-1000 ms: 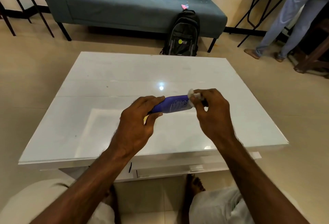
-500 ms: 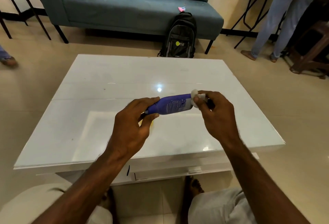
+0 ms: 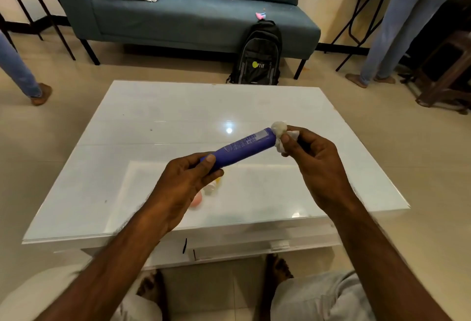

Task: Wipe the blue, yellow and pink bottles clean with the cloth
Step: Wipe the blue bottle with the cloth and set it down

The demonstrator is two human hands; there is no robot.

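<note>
The left hand (image 3: 183,180) is gripping the lower end of the blue bottle (image 3: 244,146), holding it tilted in the air above the white surface (image 3: 158,127). The right hand (image 3: 313,160) is pinching the white cloth (image 3: 279,133) against the bottle's upper end. The pink bottle (image 3: 196,199) and yellow bottle (image 3: 215,185) are lying on the surface, mostly hidden under the left hand.

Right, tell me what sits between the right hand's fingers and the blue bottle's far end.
A bunched white cloth, pinched by the right hand against the end of the blue bottle; the head view shows it.
</note>
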